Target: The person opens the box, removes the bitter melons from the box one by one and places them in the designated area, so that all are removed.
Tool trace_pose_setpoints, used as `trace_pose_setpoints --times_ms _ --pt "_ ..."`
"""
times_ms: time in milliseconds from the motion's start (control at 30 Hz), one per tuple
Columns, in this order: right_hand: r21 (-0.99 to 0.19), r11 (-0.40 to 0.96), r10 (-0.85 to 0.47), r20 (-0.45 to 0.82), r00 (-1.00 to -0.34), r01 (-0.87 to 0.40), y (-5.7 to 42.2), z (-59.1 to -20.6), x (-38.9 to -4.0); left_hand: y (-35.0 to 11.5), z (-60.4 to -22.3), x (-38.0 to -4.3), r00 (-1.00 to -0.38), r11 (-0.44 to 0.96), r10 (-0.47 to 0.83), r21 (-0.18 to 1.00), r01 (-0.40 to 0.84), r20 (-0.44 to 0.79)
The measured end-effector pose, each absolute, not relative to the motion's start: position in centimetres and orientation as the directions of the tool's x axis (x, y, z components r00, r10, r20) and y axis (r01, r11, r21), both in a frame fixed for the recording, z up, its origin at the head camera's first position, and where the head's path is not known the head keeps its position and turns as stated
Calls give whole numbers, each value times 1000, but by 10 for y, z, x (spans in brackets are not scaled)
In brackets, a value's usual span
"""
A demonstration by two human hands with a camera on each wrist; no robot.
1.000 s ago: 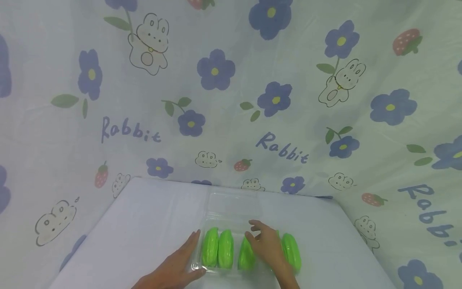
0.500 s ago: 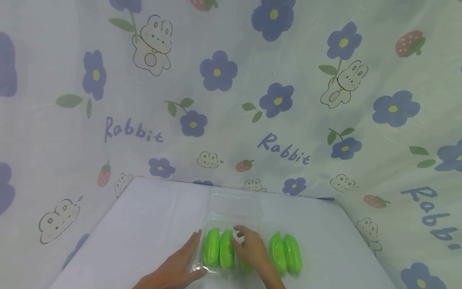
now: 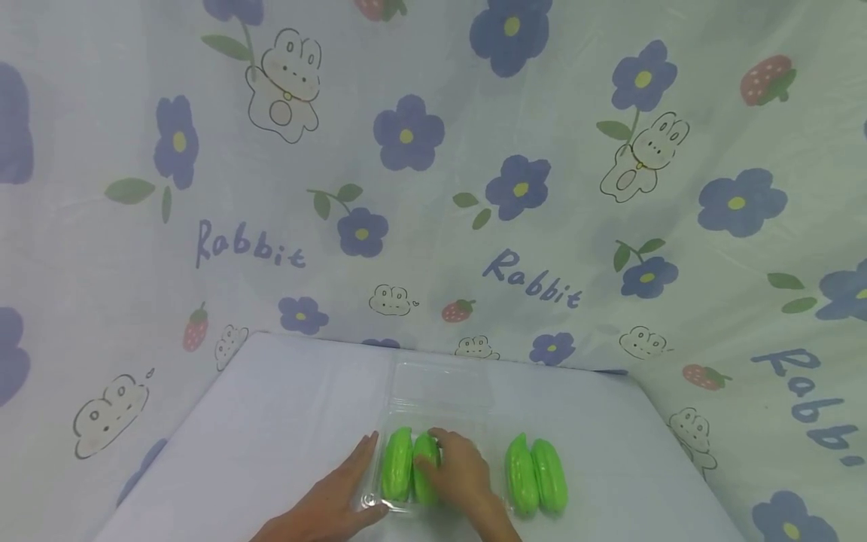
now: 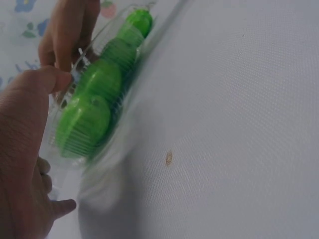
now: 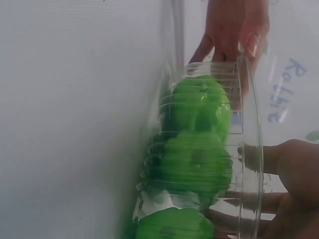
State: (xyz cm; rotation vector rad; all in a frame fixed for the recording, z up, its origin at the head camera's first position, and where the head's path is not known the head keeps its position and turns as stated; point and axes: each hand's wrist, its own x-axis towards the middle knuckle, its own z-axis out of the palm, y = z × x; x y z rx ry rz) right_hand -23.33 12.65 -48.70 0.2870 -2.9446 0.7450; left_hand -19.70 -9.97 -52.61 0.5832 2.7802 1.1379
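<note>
A clear plastic clamshell box (image 3: pixel 406 509) holds glossy, elongated green peppers with lobed ends. The left pepper (image 3: pixel 397 465) lies along the box's left side. Beside it is the middle pepper (image 3: pixel 425 474), which my right hand (image 3: pixel 462 476) grips, thumb across its top and fingers at its far end. A third pepper (image 5: pixel 174 225) shows at the bottom of the right wrist view; in the head view my right hand hides it. My left hand (image 3: pixel 332 493) rests against the box's left side with straight fingers, its thumb touching the near left corner.
Two more green peppers (image 3: pixel 536 476) lie side by side on the white tabletop (image 3: pixel 609 452), right of the box. The box's clear lid (image 3: pixel 443 384) is folded back flat behind it. A curtain printed with rabbits and flowers (image 3: pixel 433 188) hangs behind the table.
My right hand has moved left, from over the third pepper to the middle one, uncovering the two peppers on the table. My left hand has stayed at the box.
</note>
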Motion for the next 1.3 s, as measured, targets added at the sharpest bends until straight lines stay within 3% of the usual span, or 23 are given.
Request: trace_pose_setpoints --times_ms 400,600,833,1300 --pt "-367 906 -164 154 -974 -210 120 -489 -234 -100 -528 -197 -918 665 382 658 353 106" --pt "-390 897 -157 161 -974 -209 121 -491 -235 -100 -527 -197 -908 657 395 648 385 140" --pt "-446 871 -143 168 -975 -205 124 -490 -234 -100 -523 -195 -922 669 380 668 327 71" --pt "-532 813 -136 218 -966 -235 142 -479 -234 -99 -521 -195 -928 678 369 667 309 56"
